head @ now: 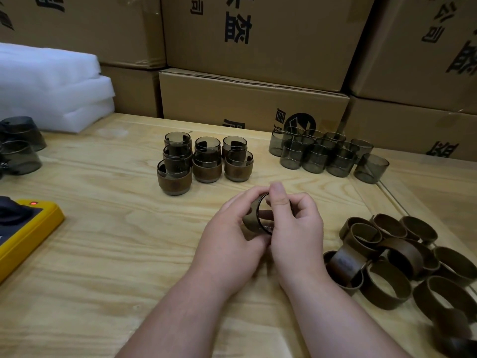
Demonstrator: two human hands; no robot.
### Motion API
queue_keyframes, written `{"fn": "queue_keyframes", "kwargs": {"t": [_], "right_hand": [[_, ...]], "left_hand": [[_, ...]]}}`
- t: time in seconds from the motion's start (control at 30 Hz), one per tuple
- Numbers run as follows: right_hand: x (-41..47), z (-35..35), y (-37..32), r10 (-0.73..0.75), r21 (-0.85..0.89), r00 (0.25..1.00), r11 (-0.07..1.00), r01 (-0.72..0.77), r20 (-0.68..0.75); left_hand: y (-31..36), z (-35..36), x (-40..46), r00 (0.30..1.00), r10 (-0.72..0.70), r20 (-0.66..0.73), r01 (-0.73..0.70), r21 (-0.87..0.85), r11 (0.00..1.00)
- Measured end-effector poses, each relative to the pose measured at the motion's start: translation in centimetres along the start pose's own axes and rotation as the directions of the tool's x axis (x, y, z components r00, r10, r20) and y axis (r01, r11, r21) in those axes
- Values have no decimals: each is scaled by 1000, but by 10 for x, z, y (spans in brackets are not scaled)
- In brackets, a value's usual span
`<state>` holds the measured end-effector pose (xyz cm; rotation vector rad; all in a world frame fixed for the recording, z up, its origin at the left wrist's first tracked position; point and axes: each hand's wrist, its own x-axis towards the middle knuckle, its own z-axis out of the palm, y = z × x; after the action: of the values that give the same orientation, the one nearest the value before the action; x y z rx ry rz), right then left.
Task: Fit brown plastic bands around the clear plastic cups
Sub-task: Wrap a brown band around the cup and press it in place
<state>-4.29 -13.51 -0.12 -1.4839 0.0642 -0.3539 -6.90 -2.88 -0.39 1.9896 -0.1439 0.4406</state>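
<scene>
Cup [263, 218] and brown band [249, 222] were held together above the middle of the wooden table [103, 254], the cup lying on its side with its open rim turned toward the camera. The left hand [232, 239] was curled around the band from the nine o'clock side, and the right hand [296, 228] was closed on the cup's rim from three o'clock, thumb up at twelve. Seven banded cups [204, 161] were seen grouped at twelve o'clock from the hands, and a cluster of bare smoky cups [327, 153] stood at two o'clock. Loose brown bands [402, 264] were heaped at four o'clock. A yellow device [28, 236] was seen at nine o'clock, white foam sheets [51, 86] at ten o'clock, and cardboard boxes [258, 60] were stacked behind the table.
</scene>
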Motion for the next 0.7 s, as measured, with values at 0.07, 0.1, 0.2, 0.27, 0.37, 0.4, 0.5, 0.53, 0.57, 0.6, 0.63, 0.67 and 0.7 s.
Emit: {"fn": "queue_keyframes", "kwargs": {"t": [0.07,0.1,0.2,0.27,0.37,0.4,0.5,0.53,0.57,0.6,0.63,0.67,0.7], "right_hand": [[0,0,0,9,7,1000,1000,-9,-9],[0,0,0,18,15,1000,1000,-17,-13],[0,1,-2,29,36,999,999,-29,-20],[-1,1,-3,35,64,999,997,-34,-27],[0,1,-1,45,92,999,995,-43,-24],[0,1,0,44,104,999,994,-42,-15],[1,0,0,35,154,999,987,-39,31],[1,0,0,40,165,998,985,-47,49],[0,1,1,45,170,997,984,-56,69],[-1,2,1,42,171,995,984,-58,93],[-1,2,1,31,175,992,983,-52,122],[-2,3,1,14,181,988,983,-42,153],[-3,4,2,-3,189,983,981,-33,184]], "left_hand": [[-1,-1,-1,1000,-19,0,19,-3,1000],[-1,-1,-1,1000,-26,1,26,-3,1000],[-2,0,-1,999,-37,5,37,-13,999],[-2,0,-1,999,-45,7,45,-31,999],[-4,0,0,999,-47,-5,47,-67,997],[-4,1,0,999,-50,-14,48,-78,996],[-4,1,2,994,-98,-46,91,-125,988],[-3,2,3,990,-126,-61,115,-163,980],[-4,1,4,985,-153,-77,133,-212,968],[-4,1,5,981,-174,-91,145,-258,955],[-3,0,6,977,-188,-100,152,-290,945],[-3,0,6,975,-194,-104,154,-310,938],[-3,0,6,975,-196,-102,154,-324,934]]}}
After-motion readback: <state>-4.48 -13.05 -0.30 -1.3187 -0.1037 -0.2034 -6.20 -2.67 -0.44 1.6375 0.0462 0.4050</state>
